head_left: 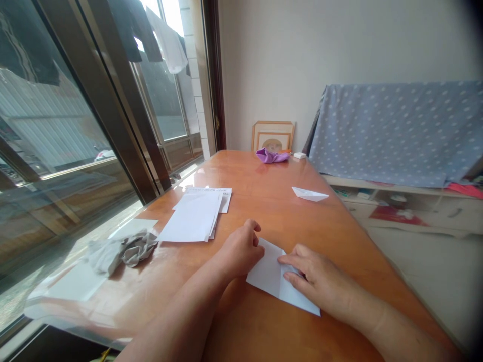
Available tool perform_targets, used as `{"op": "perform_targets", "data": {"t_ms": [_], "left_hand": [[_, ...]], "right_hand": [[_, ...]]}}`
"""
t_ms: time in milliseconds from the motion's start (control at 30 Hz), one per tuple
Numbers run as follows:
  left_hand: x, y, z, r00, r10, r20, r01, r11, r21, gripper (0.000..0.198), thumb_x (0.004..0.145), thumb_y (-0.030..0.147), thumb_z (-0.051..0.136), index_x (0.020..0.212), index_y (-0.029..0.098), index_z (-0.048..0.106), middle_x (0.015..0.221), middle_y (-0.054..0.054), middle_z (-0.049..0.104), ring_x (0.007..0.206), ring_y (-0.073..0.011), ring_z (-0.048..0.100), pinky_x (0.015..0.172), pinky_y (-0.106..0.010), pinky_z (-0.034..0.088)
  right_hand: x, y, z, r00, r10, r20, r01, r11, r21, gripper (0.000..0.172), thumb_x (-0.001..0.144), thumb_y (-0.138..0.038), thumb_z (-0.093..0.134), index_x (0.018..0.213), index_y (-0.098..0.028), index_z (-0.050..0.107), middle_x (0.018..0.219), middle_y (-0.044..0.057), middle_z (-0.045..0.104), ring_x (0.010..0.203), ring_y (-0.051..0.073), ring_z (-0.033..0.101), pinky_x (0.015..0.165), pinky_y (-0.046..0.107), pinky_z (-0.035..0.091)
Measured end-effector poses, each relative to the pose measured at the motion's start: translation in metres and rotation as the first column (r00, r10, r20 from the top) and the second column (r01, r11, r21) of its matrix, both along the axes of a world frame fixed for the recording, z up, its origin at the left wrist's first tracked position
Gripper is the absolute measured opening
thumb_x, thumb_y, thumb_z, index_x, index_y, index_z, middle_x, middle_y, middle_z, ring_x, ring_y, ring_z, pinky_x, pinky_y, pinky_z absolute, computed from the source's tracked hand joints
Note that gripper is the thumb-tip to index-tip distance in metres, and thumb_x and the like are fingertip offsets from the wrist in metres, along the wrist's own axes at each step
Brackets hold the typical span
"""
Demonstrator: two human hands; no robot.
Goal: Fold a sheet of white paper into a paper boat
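Observation:
A folded sheet of white paper [281, 279] lies on the wooden table [260, 176], near its front edge. My left hand [239, 250] is curled at the sheet's upper left edge and pinches it. My right hand [313, 276] lies across the sheet's right part, with its fingers on the paper. Part of the sheet is hidden under that hand. Farther up the table sits a small white paper boat [309, 193]. A stack of white paper sheets [194, 216] lies left of my left hand, and a crumpled grey cloth [123, 251] lies beyond it.
A purple cloth [271, 157], a small white box [299, 155] and a framed picture [272, 136] stand at the table's far end. A glass window door [162, 95] runs along the left side. A low cabinet [415, 206] under a blue dotted cover [392, 130] stands right.

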State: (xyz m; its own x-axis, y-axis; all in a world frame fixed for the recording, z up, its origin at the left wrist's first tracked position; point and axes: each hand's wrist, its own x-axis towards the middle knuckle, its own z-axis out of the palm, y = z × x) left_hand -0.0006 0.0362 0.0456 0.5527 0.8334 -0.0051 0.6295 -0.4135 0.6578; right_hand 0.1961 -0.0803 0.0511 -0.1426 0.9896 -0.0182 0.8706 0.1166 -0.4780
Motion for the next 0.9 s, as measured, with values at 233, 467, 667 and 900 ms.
{"op": "perform_targets", "data": {"t_ms": [233,467,667,900], "left_hand": [[0.005,-0.006,0.000,0.999,-0.013,0.034,0.012,1.000,0.021,0.045,0.073,0.014,0.054,0.117,0.023,0.049,0.087,0.001,0.063,0.079,-0.0169,0.061,0.061,-0.026,0.043],[0.011,-0.002,-0.008,0.996,0.030,0.087,-0.031,0.999,0.009,0.027,0.074,0.015,0.055,0.101,0.023,0.054,0.085,0.002,0.062,0.075,-0.0154,0.059,0.063,-0.026,0.042],[0.016,-0.004,-0.018,0.997,0.077,0.029,-0.078,0.995,0.066,0.046,0.078,0.044,0.068,0.117,0.024,0.055,0.096,-0.003,0.066,0.088,-0.0226,0.063,0.069,-0.030,0.044],[0.020,-0.012,-0.013,0.992,0.032,-0.118,0.000,0.965,0.264,0.017,0.079,0.028,0.063,0.095,0.023,0.058,0.099,-0.005,0.067,0.090,-0.0231,0.062,0.073,-0.031,0.044]], "right_hand": [[0.000,0.000,-0.002,0.999,0.032,0.026,-0.032,0.999,0.002,0.025,0.094,-0.027,0.053,0.114,-0.029,0.068,0.100,0.004,0.058,0.087,0.019,0.059,0.083,0.031,0.046],[0.001,0.000,-0.002,0.999,0.039,0.032,-0.039,0.999,0.004,0.021,0.095,-0.028,0.053,0.110,-0.029,0.068,0.098,0.004,0.056,0.088,0.019,0.059,0.083,0.030,0.045],[0.002,0.000,-0.004,0.998,0.045,0.036,-0.045,0.999,0.009,0.027,0.095,-0.029,0.053,0.118,-0.031,0.068,0.098,0.004,0.056,0.089,0.020,0.059,0.083,0.031,0.045],[0.002,0.000,-0.006,0.999,0.029,0.021,-0.030,0.998,0.053,0.030,0.094,-0.031,0.053,0.122,-0.027,0.064,0.104,0.006,0.057,0.096,0.022,0.060,0.087,0.033,0.045]]}}
